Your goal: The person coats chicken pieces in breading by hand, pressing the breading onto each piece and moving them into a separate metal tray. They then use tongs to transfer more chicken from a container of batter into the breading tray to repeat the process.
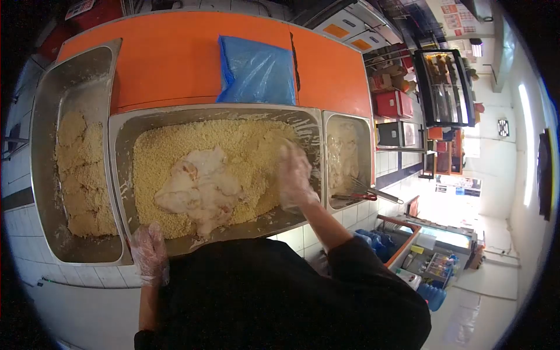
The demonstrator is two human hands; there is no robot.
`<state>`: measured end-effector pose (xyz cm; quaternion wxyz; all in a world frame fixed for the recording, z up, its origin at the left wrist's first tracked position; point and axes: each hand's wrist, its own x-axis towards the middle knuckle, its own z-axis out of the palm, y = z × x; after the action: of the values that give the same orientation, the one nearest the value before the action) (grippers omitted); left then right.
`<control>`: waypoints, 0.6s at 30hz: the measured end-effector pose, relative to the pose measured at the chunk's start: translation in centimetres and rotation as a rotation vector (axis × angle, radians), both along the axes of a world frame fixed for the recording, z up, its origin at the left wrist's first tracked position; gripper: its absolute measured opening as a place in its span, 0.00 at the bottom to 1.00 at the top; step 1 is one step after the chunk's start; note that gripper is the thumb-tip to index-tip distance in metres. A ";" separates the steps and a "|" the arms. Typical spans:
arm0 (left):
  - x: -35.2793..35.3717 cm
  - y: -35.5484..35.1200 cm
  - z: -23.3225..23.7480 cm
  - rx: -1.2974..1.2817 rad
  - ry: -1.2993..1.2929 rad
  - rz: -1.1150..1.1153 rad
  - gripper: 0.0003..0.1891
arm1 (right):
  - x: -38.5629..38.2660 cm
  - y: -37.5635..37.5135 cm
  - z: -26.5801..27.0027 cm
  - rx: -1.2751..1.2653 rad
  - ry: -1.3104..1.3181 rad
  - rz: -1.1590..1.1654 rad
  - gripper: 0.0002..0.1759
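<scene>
My left hand [149, 252], in a clear plastic glove, is at the near left corner of the middle metal pan [219, 112], its fingers closed over the rim. My right hand [296, 177], gloved the same way and slightly blurred, lies with fingers stretched out over the right part of the crumb coating [256, 137] in that pan. Several pale raw pieces of what looks like chicken [201, 186] lie in a heap on the crumbs, between my hands and touching neither.
Coated flat pieces [81, 175] lie in the left metal pan [46, 128]. A smaller right pan [367, 163] holds a wet pale mixture, a whisk [379, 192] and red-handled tongs [356, 197]. A blue plastic bag [256, 71] rests on the orange counter [169, 58] behind the pans.
</scene>
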<state>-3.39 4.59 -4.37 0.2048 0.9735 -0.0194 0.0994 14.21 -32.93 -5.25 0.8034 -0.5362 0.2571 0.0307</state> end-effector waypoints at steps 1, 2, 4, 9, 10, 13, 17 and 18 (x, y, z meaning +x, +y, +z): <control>0.4 -0.4 0.8 0.002 -0.001 0.001 0.08 | 1.7 0.8 0.4 -0.879 -0.203 0.376 0.27; 0.8 -0.9 1.9 -0.085 0.047 0.071 0.08 | 3.0 1.3 0.4 -1.758 -0.408 0.751 0.25; 1.6 -1.5 3.0 -0.166 0.099 0.146 0.08 | 4.0 -1.2 -5.9 -1.634 -0.440 0.794 0.26; 1.1 -1.1 2.5 -0.131 0.147 0.117 0.06 | 1.8 -2.0 -5.6 -1.753 -0.106 1.228 0.25; 0.9 -1.0 2.1 -0.138 0.149 0.113 0.06 | 0.3 -3.4 -7.5 -1.067 -0.147 1.019 0.25; -0.2 -0.7 0.8 -0.117 0.069 0.140 0.06 | 1.1 -2.3 -3.6 -1.070 -0.359 0.930 0.26; -0.2 0.0 1.1 -0.005 0.197 0.023 0.09 | 2.9 -0.3 -1.8 -1.782 -0.467 1.163 0.28; 0.2 0.0 1.5 0.067 0.142 -0.061 0.08 | 3.1 -0.4 -1.7 -1.772 -0.449 1.174 0.28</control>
<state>-3.19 4.62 -2.86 0.1760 0.9834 -0.0376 0.0231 17.33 -33.29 -6.94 0.0195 -0.9582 -0.2614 0.1148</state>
